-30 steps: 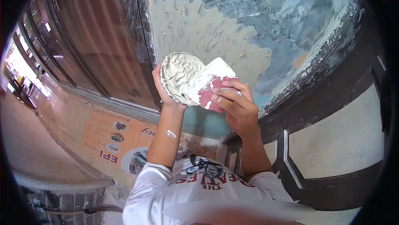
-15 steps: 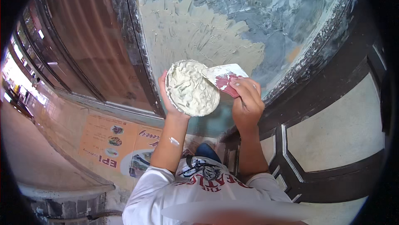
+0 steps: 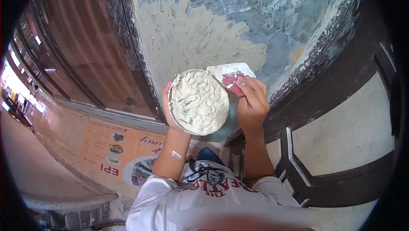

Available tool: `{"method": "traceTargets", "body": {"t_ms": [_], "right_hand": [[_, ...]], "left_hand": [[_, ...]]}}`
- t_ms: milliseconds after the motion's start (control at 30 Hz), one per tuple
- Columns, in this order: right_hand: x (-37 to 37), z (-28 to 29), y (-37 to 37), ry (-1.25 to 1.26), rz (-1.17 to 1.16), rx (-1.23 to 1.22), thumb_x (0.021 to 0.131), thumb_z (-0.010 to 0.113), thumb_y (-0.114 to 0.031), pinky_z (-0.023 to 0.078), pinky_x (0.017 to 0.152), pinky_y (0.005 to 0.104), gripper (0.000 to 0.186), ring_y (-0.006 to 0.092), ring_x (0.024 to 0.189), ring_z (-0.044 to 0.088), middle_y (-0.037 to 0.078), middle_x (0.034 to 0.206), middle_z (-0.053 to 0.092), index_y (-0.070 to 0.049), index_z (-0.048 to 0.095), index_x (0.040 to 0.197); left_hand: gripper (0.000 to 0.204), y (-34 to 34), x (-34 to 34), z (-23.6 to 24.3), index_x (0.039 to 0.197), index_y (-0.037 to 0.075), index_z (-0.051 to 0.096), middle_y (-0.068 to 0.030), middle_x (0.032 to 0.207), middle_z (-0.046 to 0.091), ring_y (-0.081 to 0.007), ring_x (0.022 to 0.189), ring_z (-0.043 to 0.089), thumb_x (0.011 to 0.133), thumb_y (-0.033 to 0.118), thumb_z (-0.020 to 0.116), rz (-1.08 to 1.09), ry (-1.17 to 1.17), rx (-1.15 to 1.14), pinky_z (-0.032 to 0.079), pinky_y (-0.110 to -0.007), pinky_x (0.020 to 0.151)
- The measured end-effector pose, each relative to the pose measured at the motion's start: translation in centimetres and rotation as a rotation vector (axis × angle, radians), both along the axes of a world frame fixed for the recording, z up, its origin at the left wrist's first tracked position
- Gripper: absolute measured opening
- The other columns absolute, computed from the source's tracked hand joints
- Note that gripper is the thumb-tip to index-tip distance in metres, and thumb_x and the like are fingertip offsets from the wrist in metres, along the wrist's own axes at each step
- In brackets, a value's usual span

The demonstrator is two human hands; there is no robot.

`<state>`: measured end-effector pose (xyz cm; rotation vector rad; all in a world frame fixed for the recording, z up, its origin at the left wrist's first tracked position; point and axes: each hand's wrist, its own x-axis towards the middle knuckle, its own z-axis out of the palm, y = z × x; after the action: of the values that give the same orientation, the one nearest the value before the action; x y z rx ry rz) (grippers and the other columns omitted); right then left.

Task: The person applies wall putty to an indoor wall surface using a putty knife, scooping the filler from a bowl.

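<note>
A round tub of off-white putty [image 3: 199,102] rests in my left hand [image 3: 168,103], whose fingers wrap its left side and are partly hidden behind it. My right hand [image 3: 253,101] grips a putty scraper [image 3: 233,77] with a red, putty-smeared body and a pale blade. The scraper's left corner is at the tub's upper right rim. Beyond both hands stands a grey-blue wall [image 3: 281,22], with a fan-shaped coat of beige putty [image 3: 191,30] on its left part. A white smear marks my left forearm.
On the left is a dark-framed glass panel [image 3: 85,39]. A dark door with pale panels [image 3: 341,128] stands at right. An orange printed banner [image 3: 106,145] lies on the floor at lower left, near a curved ledge [image 3: 68,197].
The tub has tilted more toward me and sits slightly lower. My right hand and the scraper have shifted a little, with the blade now at the tub's rim rather than overlapping the putty.
</note>
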<state>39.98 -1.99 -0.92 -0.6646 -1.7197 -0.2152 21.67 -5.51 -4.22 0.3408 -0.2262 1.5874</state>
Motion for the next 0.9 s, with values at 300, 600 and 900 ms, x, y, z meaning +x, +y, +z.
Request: {"method": "traceTargets", "body": {"t_ms": [300,600,900], "right_hand": [[0.2,-0.7,0.6,-0.018,0.002,-0.032,0.069,0.057,0.015,0.051,0.089,0.0414,0.033,0.0340,0.099,0.063,0.013,0.099,0.071,0.002,0.072,0.096],[-0.2,-0.7,0.5,-0.076,0.014,-0.065,0.071,0.061,0.012,0.051,0.090,0.0412,0.031,0.0335,0.099,0.062,0.012,0.102,0.070,-0.001,0.073,0.096],[-0.9,-1.1,0.9,-0.093,0.077,-0.054,0.070,0.060,0.013,0.051,0.091,0.0415,0.034,0.0340,0.101,0.062,0.011,0.104,0.070,-0.002,0.074,0.098]], "left_hand": [[0.055,0.5,-0.2,-0.2,0.122,0.001,0.065,-0.0173,0.123,0.067,-0.0331,0.111,0.065,0.100,0.047,0.043,-0.006,-0.034,0.048,0.053,-0.047,0.098],[0.056,1.0,-1.1,-1.0,0.124,0.000,0.063,-0.0183,0.122,0.067,-0.0343,0.109,0.065,0.100,0.046,0.042,0.056,0.003,-0.013,0.053,-0.048,0.097],[0.059,1.3,-0.9,-1.1,0.125,-0.003,0.062,-0.0204,0.124,0.066,-0.0343,0.110,0.065,0.099,0.046,0.042,0.012,-0.020,0.044,0.052,-0.048,0.098]]}}
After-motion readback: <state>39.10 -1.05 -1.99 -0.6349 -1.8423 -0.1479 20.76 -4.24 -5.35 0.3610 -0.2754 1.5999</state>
